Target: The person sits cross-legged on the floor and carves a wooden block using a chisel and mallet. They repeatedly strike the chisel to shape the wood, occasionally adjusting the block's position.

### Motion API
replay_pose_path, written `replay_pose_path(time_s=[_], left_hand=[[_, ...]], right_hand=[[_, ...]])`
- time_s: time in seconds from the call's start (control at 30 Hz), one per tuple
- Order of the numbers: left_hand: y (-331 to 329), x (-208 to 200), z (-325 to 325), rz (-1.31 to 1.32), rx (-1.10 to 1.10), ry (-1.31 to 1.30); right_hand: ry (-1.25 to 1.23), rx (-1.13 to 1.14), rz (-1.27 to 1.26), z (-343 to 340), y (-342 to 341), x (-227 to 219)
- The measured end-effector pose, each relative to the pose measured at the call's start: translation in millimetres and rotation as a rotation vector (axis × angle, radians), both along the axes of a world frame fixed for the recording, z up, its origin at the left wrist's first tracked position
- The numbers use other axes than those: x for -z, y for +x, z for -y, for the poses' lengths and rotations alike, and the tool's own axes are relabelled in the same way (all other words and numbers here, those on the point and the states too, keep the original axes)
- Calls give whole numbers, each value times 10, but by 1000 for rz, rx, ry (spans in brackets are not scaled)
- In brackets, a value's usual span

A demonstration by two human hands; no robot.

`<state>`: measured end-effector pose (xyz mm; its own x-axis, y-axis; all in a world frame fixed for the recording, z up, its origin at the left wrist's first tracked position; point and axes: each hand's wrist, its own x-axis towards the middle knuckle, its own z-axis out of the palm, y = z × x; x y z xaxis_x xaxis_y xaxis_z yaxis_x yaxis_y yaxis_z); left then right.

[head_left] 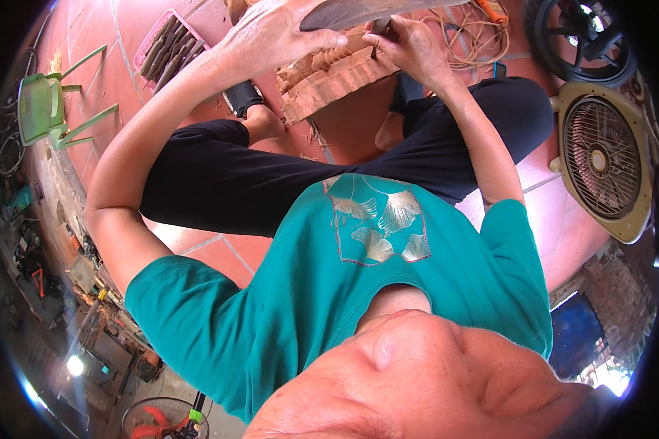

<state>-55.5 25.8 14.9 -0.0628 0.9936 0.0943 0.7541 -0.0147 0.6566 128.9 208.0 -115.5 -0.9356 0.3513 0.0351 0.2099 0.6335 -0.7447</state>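
Observation:
My left hand (285, 36) grips what looks like a wooden mallet (366, 12), smooth and grey-brown, whose upper part is cut off by the top edge. The thumb points right beneath it, and most of the fingers are hidden. On the right, my right hand (414, 47) is closed around a dark, narrow chisel (378, 31), held above a reddish-brown wood block (337, 84). Carved ridges run along the block's upper side. It lies on the floor between my feet, and the mallet hangs just over it.
A pink basket (140, 57) of dark stick-like tools sits left of the block, with a green chair (40, 110) farther left. To the right are a coiled cord (476, 40), a black wheel-like base (538, 44) and a box fan (600, 161). Wood chips litter the tiled floor.

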Motion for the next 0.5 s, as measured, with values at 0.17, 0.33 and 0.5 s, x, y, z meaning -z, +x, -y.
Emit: replay_pose_path(time_s=[0.17, 0.33, 0.5], left_hand=[[-20, -45, -3, 175, -12, -59], [3, 61, -5, 126, 14, 97], [-64, -179, -38, -65, -20, -173]], right_hand=[[36, -36, -36, -16, 5, -71], [-44, -33, -14, 5, -20, -48], [124, 22, -223, -123, -26, 34]])
